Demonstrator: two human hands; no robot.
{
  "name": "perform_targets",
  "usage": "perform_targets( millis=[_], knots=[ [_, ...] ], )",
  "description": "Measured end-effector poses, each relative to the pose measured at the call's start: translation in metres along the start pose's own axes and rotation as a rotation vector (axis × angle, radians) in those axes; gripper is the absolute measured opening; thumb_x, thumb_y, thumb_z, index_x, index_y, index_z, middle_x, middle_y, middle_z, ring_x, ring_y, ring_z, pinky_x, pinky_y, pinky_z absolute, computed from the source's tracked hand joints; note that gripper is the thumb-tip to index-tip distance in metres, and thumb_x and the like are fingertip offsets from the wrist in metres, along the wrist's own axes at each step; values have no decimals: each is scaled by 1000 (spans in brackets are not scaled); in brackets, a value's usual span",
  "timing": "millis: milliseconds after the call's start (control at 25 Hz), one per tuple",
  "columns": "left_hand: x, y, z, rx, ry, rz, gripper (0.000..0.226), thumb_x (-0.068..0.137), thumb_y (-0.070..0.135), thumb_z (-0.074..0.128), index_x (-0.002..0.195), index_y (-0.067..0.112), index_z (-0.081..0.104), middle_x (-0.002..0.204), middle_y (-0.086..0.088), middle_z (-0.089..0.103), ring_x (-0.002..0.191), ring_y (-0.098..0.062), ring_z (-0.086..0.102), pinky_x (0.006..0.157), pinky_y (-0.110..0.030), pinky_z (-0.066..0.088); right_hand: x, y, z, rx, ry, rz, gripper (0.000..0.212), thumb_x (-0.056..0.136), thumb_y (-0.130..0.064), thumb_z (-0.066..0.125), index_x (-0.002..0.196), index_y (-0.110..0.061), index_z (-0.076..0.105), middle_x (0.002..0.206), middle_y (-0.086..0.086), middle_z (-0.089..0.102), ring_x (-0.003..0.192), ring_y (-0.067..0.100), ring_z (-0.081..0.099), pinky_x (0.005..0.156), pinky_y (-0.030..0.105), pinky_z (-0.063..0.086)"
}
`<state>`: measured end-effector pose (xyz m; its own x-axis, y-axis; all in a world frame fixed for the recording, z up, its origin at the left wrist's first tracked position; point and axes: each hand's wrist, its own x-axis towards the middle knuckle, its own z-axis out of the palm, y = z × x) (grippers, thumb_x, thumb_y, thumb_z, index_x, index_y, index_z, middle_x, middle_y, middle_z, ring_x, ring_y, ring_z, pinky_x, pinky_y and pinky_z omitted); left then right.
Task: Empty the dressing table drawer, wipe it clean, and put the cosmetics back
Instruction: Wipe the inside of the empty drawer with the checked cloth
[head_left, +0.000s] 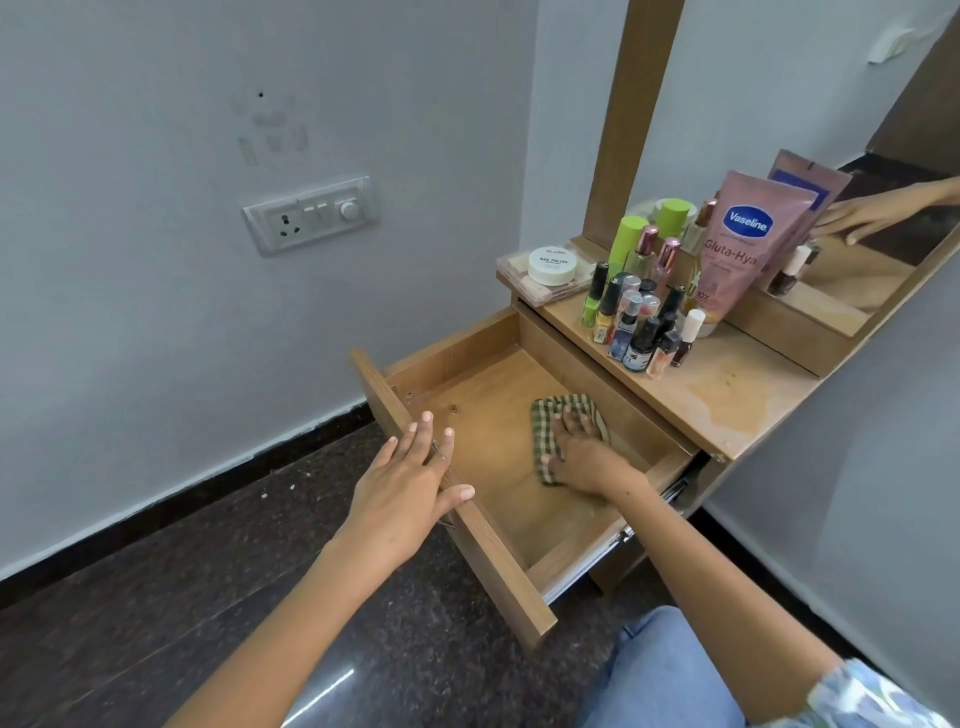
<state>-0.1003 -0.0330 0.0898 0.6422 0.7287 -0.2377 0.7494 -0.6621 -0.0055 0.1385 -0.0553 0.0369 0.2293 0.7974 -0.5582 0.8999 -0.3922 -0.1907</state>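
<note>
The wooden drawer (467, 551) is pulled out, and only the cloth lies inside it. My right hand (582, 452) presses flat on a green checked cloth (545, 421) on the drawer floor, toward its back right. My left hand (410, 478) rests on the top edge of the drawer front, fingers straight, thumb over the inner side. The cosmetics stand on the dressing table top (727, 395): a cluster of nail polish bottles (636, 325), a pink Vaseline tube (740, 244), green-capped bottles (626, 239) and a white nail polish remover jar (551, 265).
A mirror (831, 156) with a wooden frame rises behind the cosmetics. A wall with a switch and socket plate (311, 213) stands to the left. The floor (208, 597) is dark stone. My knee in light blue fabric (670, 670) is below the drawer.
</note>
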Motion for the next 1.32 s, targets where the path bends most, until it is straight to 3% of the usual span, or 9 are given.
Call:
perform_targets(
  millis=[280,400,560,760,960,1040,1120,1200,1320],
  knots=[
    [0,-1,-2,-50,25,12,76,87,62,12,150,23,-2,156,-9,-16,145,-19,-9,117,-32,-1,-30,-38,18,-112,-185,-194,65,102,-29,35,152,-18,-5,158,5,-20,145,30,-18,117,49,-1],
    [-1,0,-5,-55,34,19,99,62,69,-12,150,24,-2,156,-7,-16,145,-18,-9,117,-32,0,-8,-50,28,-147,-91,-179,68,100,-53,18,150,-21,-14,155,3,-27,143,28,-24,117,47,-7],
    [2,-1,-1,-66,35,10,128,40,77,-41,150,26,-2,156,-6,-16,146,-17,-8,117,-32,0,24,-47,19,-117,93,-99,71,99,-56,12,148,-18,-21,155,3,-29,142,27,-27,116,45,-11],
    [0,-1,-1,-73,37,5,129,38,77,-42,150,26,-4,152,-4,-22,145,-17,-8,116,-31,-2,22,-38,20,-81,212,98,74,97,-58,8,149,-12,-17,157,6,-22,145,27,-19,119,43,0],
    [-2,2,-6,-72,11,2,97,63,69,-12,149,25,-5,152,-4,-22,145,-16,-11,116,-32,-4,-21,-32,13,-87,153,341,77,98,-58,12,151,-2,10,158,15,14,144,29,21,115,39,21],
    [-2,2,-7,-44,5,-5,82,79,66,2,150,25,-5,155,-6,-18,145,-17,-10,116,-33,-3,-44,-42,9,-120,150,311,70,100,-54,15,133,-1,47,134,17,53,121,25,53,103,36,35],
    [-1,1,-6,-26,6,-7,71,91,59,16,150,25,-5,156,-8,-17,145,-17,-10,117,-33,-3,-56,-52,9,-56,162,244,56,102,-47,25,116,-5,59,117,10,64,107,24,60,95,35,41],
    [0,1,-5,-4,12,-1,70,92,58,16,150,25,-5,156,-8,-17,145,-18,-10,117,-33,-3,-56,-55,13,-6,174,195,43,100,-37,39,123,-5,55,128,13,58,118,28,54,100,39,40],
    [0,1,-7,-11,5,1,86,73,66,-6,149,25,-6,153,-6,-20,145,-17,-10,117,-33,-3,-51,-55,26,-135,25,170,68,98,-36,44,151,-6,13,158,21,8,145,40,8,118,49,9]
  ],
)
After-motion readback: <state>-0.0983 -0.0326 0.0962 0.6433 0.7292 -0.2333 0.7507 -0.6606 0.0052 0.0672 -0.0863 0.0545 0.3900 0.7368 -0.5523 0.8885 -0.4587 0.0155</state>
